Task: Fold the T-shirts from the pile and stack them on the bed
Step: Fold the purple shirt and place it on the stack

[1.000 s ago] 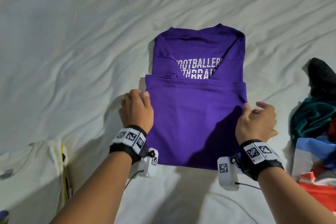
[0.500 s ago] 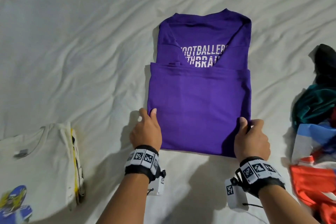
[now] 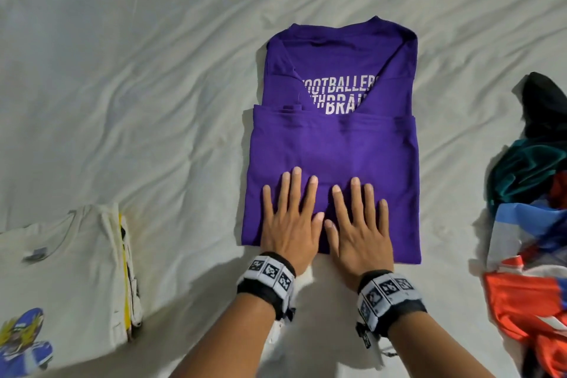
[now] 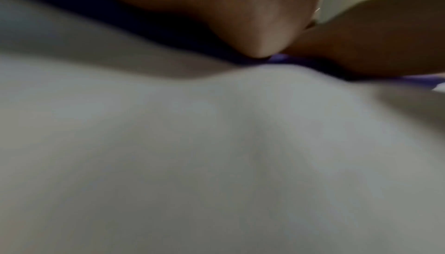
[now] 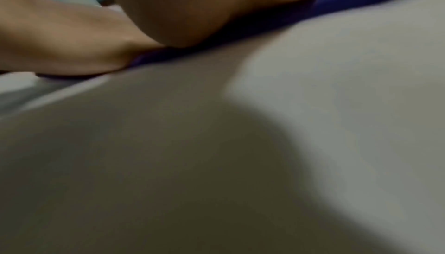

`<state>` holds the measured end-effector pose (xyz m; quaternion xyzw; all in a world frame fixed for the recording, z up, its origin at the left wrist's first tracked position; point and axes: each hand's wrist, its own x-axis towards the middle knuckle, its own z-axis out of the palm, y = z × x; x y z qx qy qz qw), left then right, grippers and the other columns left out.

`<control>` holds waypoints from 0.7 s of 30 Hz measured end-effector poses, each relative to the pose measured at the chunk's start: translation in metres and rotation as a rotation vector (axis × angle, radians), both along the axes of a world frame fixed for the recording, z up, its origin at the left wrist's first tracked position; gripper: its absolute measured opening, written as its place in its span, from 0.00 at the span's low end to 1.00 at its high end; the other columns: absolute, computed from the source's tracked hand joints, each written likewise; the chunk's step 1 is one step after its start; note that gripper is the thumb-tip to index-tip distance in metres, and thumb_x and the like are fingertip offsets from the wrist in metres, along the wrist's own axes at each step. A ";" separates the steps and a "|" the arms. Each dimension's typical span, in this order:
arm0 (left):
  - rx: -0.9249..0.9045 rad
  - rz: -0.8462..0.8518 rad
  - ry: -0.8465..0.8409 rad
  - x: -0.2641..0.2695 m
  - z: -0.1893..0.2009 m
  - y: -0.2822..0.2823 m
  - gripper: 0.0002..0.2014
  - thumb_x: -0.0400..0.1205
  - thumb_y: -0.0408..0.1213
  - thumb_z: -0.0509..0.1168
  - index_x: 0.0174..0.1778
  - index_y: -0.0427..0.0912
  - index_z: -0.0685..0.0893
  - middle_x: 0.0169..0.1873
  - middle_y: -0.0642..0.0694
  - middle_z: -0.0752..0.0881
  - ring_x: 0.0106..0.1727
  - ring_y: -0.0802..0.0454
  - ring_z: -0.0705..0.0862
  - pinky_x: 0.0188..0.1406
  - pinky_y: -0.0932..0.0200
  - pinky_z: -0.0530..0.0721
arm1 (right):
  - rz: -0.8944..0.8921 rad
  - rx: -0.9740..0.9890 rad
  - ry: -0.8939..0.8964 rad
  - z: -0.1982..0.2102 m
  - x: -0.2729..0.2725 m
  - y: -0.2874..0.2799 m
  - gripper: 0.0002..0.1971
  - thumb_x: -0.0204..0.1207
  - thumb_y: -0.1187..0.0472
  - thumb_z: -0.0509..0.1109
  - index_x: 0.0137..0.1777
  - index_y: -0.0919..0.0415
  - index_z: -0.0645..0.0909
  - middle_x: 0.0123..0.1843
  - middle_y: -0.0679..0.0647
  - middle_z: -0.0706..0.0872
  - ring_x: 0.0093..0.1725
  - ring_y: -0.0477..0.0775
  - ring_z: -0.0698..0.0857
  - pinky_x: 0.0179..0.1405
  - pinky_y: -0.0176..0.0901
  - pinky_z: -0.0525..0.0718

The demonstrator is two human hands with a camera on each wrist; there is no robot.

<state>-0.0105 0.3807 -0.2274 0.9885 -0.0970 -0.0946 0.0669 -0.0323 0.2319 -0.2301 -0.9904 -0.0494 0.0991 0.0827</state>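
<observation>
Both hands, left [image 3: 290, 224] and right [image 3: 360, 227], press flat-fingered, holding nothing, on the purple T-shirt [image 3: 334, 144]. Folded white T-shirt [image 3: 70, 261] lies at 8 o'clock, the pile [image 3: 534, 193] at 3; open bed [image 3: 138, 70] sheet beyond.

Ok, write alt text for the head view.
Both hands, left and right, press flat, fingers spread, side by side on a half-folded purple shirt on a white bed. A folded white shirt lies to the left, a heap of clothes to the right.

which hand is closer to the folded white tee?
Left. The left hand lies flat on the purple T-shirt, on the side toward the white tee; the right hand lies beside it, farther off.
</observation>
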 end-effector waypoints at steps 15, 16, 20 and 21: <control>0.198 0.035 0.070 -0.014 0.012 0.079 0.38 0.89 0.59 0.42 0.89 0.36 0.53 0.90 0.35 0.50 0.90 0.36 0.48 0.84 0.23 0.46 | -0.032 -0.110 0.089 0.017 -0.017 -0.082 0.40 0.86 0.38 0.45 0.86 0.69 0.62 0.88 0.67 0.61 0.87 0.67 0.61 0.86 0.67 0.52; 0.191 -0.037 0.066 -0.019 0.017 0.078 0.39 0.88 0.60 0.44 0.89 0.35 0.54 0.90 0.35 0.50 0.90 0.37 0.47 0.84 0.23 0.44 | 0.016 -0.112 0.076 0.022 -0.021 -0.082 0.41 0.84 0.37 0.48 0.85 0.71 0.64 0.86 0.69 0.64 0.87 0.68 0.62 0.86 0.67 0.52; 0.347 -0.245 0.177 -0.038 0.036 0.082 0.44 0.85 0.62 0.50 0.90 0.34 0.52 0.89 0.32 0.48 0.90 0.35 0.48 0.81 0.21 0.42 | 0.268 -0.137 0.094 0.029 -0.042 -0.092 0.48 0.78 0.32 0.57 0.82 0.75 0.67 0.84 0.73 0.67 0.84 0.70 0.68 0.84 0.61 0.58; 0.394 -0.266 0.180 -0.037 0.037 0.083 0.44 0.84 0.60 0.51 0.90 0.33 0.52 0.89 0.30 0.49 0.90 0.33 0.49 0.81 0.21 0.40 | 0.288 -0.142 0.106 0.029 -0.042 -0.095 0.48 0.77 0.32 0.58 0.81 0.76 0.69 0.82 0.74 0.69 0.82 0.72 0.70 0.82 0.61 0.60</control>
